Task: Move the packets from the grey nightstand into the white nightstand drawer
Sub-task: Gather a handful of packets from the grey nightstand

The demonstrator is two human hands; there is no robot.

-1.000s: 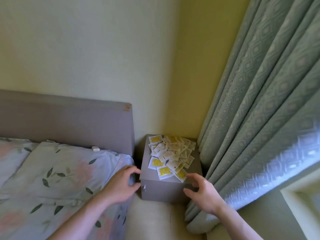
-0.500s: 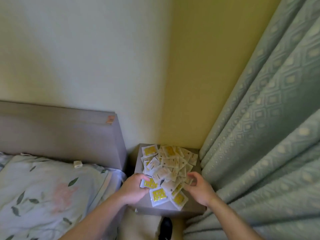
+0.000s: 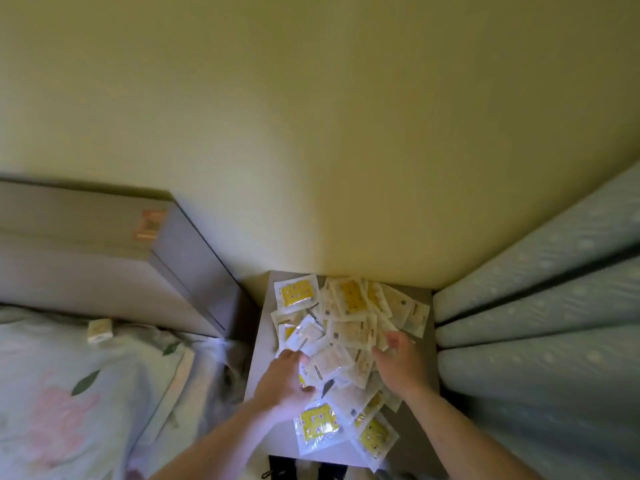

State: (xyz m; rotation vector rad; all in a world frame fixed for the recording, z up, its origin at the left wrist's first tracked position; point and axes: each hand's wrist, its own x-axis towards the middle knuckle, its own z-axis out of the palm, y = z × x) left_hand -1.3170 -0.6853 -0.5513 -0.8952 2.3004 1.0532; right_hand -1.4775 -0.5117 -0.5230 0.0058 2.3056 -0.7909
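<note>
Reaching forward, left hand [image 3: 282,379] and right hand [image 3: 398,363] touch packets [image 3: 343,327].

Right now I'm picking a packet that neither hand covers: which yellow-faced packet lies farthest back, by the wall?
The yellow-faced packet at the pile's back-left corner on the grey nightstand; other yellow-faced ones lie nearer.

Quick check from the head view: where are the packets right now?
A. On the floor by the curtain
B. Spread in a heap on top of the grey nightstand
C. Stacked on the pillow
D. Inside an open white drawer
B: the packets lie in a loose heap on the grey nightstand, with the left hand and right hand on the pile's two sides.
</note>
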